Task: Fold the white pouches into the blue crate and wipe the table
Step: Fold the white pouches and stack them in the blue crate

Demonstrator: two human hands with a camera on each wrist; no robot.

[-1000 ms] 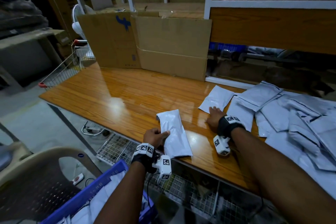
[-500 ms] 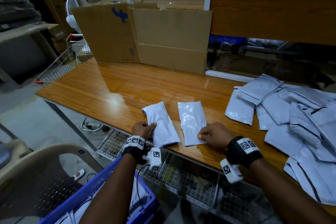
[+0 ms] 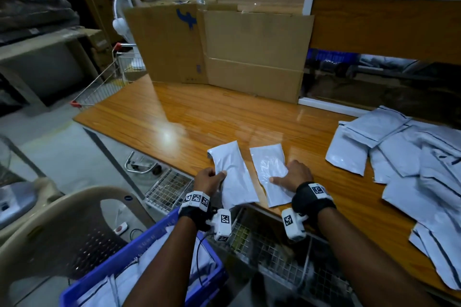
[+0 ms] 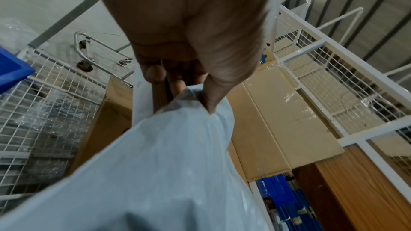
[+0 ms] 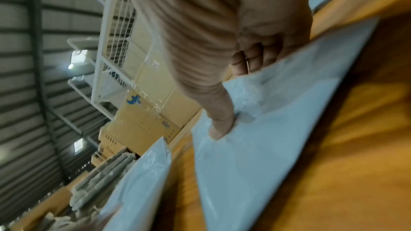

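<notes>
At the near edge of the counter (image 3: 224,117), two white pouches were shown side by side, close but apart, each overhanging the edge toward the person. The folded pouch (image 3: 233,174) on the left was pinched at its near left side by the left hand (image 3: 208,178); in the left wrist view the thumb lay on top and the curled fingers (image 4: 155,75) beneath, so the plastic bunched at the grip. This hold was judged to keep the fold from springing open and to ready the piece for a drop into the blue crate (image 3: 139,254), which stood below the counter edge at the person's left with white pouches already inside. The second pouch (image 3: 270,172) lay flat and was held by the right hand (image 3: 293,177), thumb stretched across its top face and fingers curled at its right edge; whether those fingers reached under the plastic could not be told. Its position just in front of the person was judged to serve the next fold. A heap of unfolded pouches (image 3: 411,164) was spread over the right part of the counter, well apart from the two in hand, so most folding appeared still undone. No cloth was seen, and wiping was judged not yet begun. A flattened cardboard box (image 3: 224,47) stood at the back.
</notes>
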